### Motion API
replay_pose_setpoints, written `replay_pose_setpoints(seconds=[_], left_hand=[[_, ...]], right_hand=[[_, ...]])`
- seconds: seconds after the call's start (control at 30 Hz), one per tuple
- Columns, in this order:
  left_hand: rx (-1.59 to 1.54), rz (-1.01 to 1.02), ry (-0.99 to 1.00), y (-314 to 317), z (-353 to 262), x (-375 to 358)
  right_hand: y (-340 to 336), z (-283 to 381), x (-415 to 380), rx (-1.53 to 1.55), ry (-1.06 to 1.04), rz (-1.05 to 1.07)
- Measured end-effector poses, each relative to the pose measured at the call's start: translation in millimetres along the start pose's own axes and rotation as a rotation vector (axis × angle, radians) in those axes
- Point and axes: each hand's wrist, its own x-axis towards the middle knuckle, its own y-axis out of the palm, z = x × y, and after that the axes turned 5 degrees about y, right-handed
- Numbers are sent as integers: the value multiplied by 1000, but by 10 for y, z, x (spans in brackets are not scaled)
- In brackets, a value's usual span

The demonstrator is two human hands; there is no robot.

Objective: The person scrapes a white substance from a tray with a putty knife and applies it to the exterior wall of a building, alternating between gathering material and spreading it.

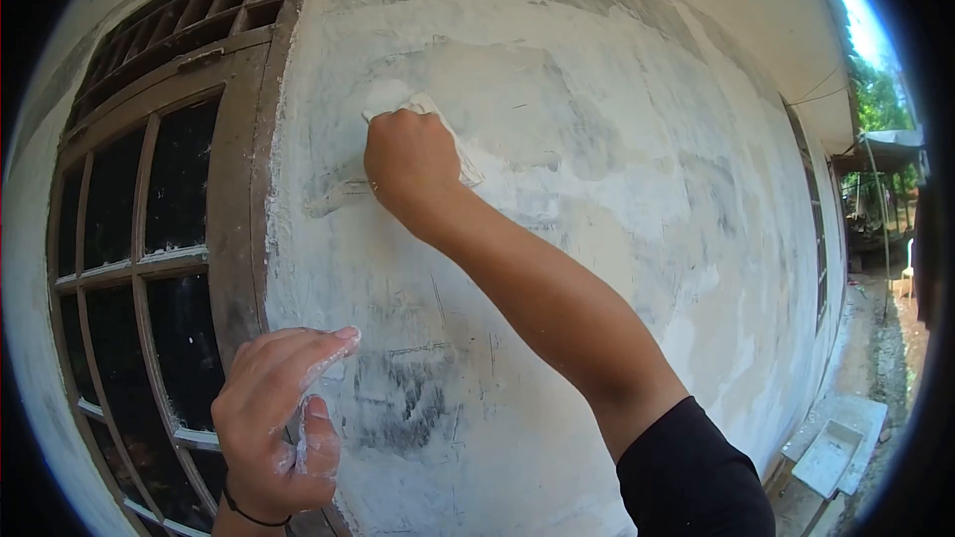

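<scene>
My right hand (410,154) is closed in a fist on a flat, pale putty scraper (472,171), pressed to the wall (617,239). Most of the scraper is hidden behind the fingers; its whitish edges show above and to the right of the knuckles. Lower down, by the door frame, is my left hand (284,408), its fingers curled and smeared with white putty. Something pale shows between its fingertips and thumb, too hidden to name. Around the right hand the wall carries wet-looking grey and cream patches of filler.
A brown door (234,189) with dark glass panes stands close on the left, its frame edged with putty. At the lower right is a white-smeared tray (831,457) on a stand. Farther along the wall is a window (811,204).
</scene>
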Motion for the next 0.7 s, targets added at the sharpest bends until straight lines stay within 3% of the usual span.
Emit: replay_pose_setpoints(seconds=[0.1, 0.23, 0.3, 0.37, 0.43, 0.5, 0.57, 0.7], left_hand=[[-6, -5, -31, -84, -25, -27], [-24, -10, -42, -133, -48, -27], [-45, -8, -41, -135, -40, -18], [-71, 0, -38, -100, -33, 3], [-101, 8, -35, -46, -24, 28], [-111, 12, -18, 33, -32, 56], [-121, 16, 1, 89, -36, 86], [-135, 38, 26, 188, -41, 107]], right_hand=[[149, 433, -128, 106, -14, -8], [-79, 451, -158, 97, -34, 15], [-302, 193, -61, 213, 50, -35], [-305, -229, 83, 379, 70, -217], [-431, -633, 153, 652, 265, -208], [-545, -994, 149, 626, 535, -212], [-456, -1593, 192, 655, 664, -198], [-727, -2152, -2, 408, 810, -231]])
